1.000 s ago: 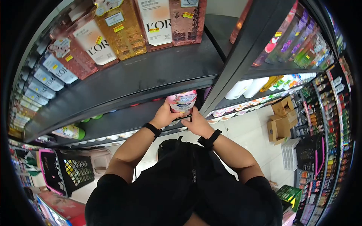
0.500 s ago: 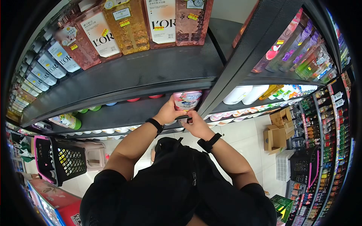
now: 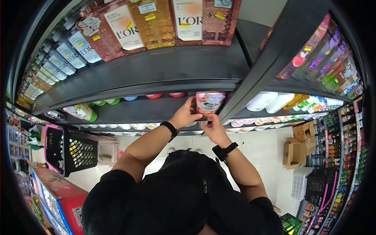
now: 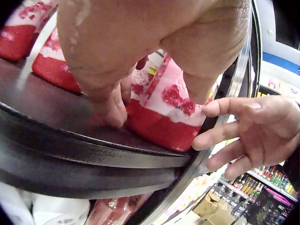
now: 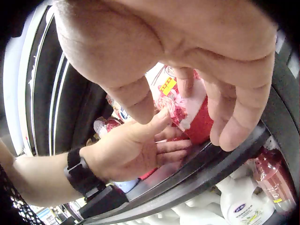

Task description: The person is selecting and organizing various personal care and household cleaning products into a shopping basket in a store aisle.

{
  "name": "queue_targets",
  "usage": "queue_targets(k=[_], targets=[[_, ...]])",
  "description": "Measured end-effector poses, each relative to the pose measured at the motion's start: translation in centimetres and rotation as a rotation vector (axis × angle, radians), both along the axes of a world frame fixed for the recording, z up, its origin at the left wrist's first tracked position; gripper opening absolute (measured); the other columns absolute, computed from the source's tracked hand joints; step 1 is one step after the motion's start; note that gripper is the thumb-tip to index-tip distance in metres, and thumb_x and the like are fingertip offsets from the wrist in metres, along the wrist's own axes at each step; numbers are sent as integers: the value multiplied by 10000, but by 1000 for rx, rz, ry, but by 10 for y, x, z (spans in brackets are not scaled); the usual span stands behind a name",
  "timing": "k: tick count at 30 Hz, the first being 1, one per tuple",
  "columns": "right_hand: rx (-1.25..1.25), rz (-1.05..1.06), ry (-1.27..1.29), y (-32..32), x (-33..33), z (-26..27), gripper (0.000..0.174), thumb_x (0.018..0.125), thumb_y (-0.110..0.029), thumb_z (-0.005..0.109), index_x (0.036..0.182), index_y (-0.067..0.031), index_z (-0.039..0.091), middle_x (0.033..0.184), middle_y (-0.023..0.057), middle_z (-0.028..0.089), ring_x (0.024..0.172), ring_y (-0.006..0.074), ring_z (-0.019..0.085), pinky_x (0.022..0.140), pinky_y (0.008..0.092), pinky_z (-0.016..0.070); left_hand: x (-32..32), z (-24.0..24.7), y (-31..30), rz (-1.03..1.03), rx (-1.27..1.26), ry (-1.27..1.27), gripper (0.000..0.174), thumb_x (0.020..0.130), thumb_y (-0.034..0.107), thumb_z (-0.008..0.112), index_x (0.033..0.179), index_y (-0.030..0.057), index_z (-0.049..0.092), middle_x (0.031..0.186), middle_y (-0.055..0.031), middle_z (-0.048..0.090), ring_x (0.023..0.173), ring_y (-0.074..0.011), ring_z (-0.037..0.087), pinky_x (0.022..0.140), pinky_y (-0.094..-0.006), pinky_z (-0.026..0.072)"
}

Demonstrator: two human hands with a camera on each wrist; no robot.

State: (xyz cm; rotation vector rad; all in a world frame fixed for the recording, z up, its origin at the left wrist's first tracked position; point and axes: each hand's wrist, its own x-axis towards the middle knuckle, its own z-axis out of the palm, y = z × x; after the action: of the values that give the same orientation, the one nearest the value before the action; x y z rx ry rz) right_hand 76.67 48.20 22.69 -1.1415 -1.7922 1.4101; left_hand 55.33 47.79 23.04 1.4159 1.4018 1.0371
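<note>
A pink-and-red bottle with a flower label [image 3: 209,102] stands near the front of the lower shelf [image 3: 145,111], close to the black upright. My left hand [image 3: 183,115] is at its left side, its thumb reaching across the front. In the right wrist view the fingers of that left hand [image 5: 131,150] lie fairly straight against the bottle's lower side. My right hand [image 3: 215,129] is at the bottle's front right; in the left wrist view this right hand [image 4: 267,131] has loosely spread fingers, with fingertips right at the bottle's edge.
A black upright [image 3: 258,58] rises just right of the bottle. Above, a shelf board [image 3: 149,66] carries large pump bottles. White bottles [image 5: 246,201] line the shelf below. A black basket [image 3: 80,152] is at left; cardboard boxes [image 3: 299,147] are on the floor at right.
The bottle, tilted in both hands at the shelf's front, now stands more upright on the shelf. The fingers of my right hand have loosened. The head view has swung, shifting the scene rightward.
</note>
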Motion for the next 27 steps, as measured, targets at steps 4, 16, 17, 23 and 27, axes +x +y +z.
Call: queue_targets(k=[4,16,17,23,27], targets=[[-98,-98,91,-7,-12,-16,482,890,-100,726,1295,-22,476,1152,124,609,878,185,668,769,340,559,-40,-5,-41,138,-88,176,677,870,216,781,1432,34,448,1234,-198,619,958,-239,667,828,-360,562],[-94,56,61,-44,-107,-71,238,904,-58,704,1116,-35,598,1024,63,660,839,119,614,760,279,504,-234,-38,-184,814,-199,-67,409,919,130,725,1268,4,554,1039,-58,624,915,-145,631,771,-282,535],[-115,68,90,-47,-118,-75,227,907,-54,701,1110,-27,603,1007,61,675,835,114,614,756,272,504,-251,-36,-193,864,-134,3,420,915,131,730,1271,3,548,1039,-57,621,916,-146,625,778,-281,529],[-253,74,93,-82,-197,-65,120,987,-78,633,1093,-47,587,954,18,644,849,107,639,751,257,537,-399,-13,-254,1282,282,404,771,781,204,847,1374,-70,436,1180,-189,566,1100,-303,565,943,-393,483],[-156,248,84,-86,-282,-39,129,982,-71,642,1092,-35,584,945,18,641,848,108,641,763,252,524,-455,12,-286,1141,178,337,956,767,211,867,1490,-54,301,1392,-229,488,1280,-341,510,1017,-428,473]])
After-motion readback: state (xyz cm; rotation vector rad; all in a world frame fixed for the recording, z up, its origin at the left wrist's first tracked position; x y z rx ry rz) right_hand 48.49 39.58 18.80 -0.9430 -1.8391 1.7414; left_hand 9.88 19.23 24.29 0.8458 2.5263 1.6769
